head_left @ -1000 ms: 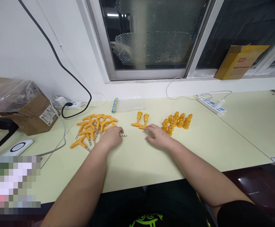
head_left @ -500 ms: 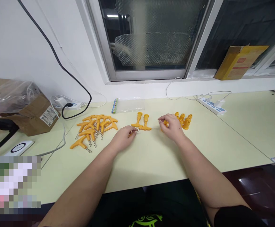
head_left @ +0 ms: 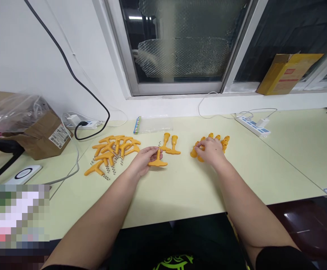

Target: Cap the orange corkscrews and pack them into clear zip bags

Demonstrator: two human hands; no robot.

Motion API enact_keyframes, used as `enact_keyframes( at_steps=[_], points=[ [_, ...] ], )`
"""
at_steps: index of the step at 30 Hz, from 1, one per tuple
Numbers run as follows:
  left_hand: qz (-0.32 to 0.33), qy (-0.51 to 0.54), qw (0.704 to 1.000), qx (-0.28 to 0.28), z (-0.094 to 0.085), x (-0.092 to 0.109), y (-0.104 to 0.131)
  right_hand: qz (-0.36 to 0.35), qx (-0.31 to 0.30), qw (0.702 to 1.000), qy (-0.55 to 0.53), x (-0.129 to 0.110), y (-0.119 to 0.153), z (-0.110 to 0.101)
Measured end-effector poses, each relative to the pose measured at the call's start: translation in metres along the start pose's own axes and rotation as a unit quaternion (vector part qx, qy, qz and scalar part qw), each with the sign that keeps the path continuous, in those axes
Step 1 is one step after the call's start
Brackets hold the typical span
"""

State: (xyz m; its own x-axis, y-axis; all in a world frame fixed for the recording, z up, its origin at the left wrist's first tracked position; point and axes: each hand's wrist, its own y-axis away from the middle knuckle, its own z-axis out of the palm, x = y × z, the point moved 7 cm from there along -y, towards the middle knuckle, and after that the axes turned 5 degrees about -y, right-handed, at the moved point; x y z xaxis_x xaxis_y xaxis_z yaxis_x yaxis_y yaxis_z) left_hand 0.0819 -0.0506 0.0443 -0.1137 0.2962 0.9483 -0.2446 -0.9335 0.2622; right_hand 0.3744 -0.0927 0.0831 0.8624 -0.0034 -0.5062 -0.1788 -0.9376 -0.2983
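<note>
My left hand (head_left: 145, 159) is closed on a yellow T-handled corkscrew (head_left: 158, 162), its metal spiral pointing away from me. Just beyond it lie two yellow corkscrews with sleeves fitted (head_left: 174, 145). My right hand (head_left: 210, 150) is over a group of small yellow sleeves (head_left: 224, 142), fingers bent down among them; whether it grips one is hidden. To the left of my left hand is a pile of several yellow corkscrews (head_left: 115, 148) with bare spirals.
A clear plastic bag (head_left: 154, 125) lies behind the corkscrews. Power strips sit at the back left (head_left: 88, 125) and back right (head_left: 252, 126). An open cardboard box (head_left: 45, 137) and a white charging pad (head_left: 25, 174) are at the left.
In my left hand the corkscrew has turned so its handle faces me and its spiral points away. My right hand has moved right, onto the sleeves.
</note>
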Motion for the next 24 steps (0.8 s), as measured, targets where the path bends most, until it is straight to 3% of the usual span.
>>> enact_keyframes(
  at_steps=[3, 7, 11, 14, 17, 24],
  points=[
    [-0.038, 0.045, 0.998, -0.029, 0.003, -0.003, -0.001, -0.026, -0.043, 0.999, -0.001, -0.008, 0.001, 0.006],
    [-0.047, 0.025, 0.995, -0.085, 0.011, 0.0, 0.005, -0.073, -0.074, 0.994, -0.017, -0.017, 0.002, 0.011],
    [-0.041, -0.009, 0.993, -0.109, 0.015, 0.0, 0.011, -0.187, -0.069, 0.969, -0.146, -0.041, 0.012, 0.008],
    [-0.032, 0.003, 0.992, -0.119, 0.017, 0.001, 0.013, -0.2, -0.089, 0.946, -0.238, -0.052, 0.019, 0.011],
    [-0.017, 0.016, 0.993, -0.113, 0.017, 0.005, 0.013, -0.208, -0.099, 0.933, -0.276, -0.06, 0.022, 0.015],
    [0.031, 0.016, 0.998, -0.058, 0.009, 0.012, 0.008, -0.229, -0.061, 0.927, -0.291, -0.059, 0.019, 0.011]
  ],
)
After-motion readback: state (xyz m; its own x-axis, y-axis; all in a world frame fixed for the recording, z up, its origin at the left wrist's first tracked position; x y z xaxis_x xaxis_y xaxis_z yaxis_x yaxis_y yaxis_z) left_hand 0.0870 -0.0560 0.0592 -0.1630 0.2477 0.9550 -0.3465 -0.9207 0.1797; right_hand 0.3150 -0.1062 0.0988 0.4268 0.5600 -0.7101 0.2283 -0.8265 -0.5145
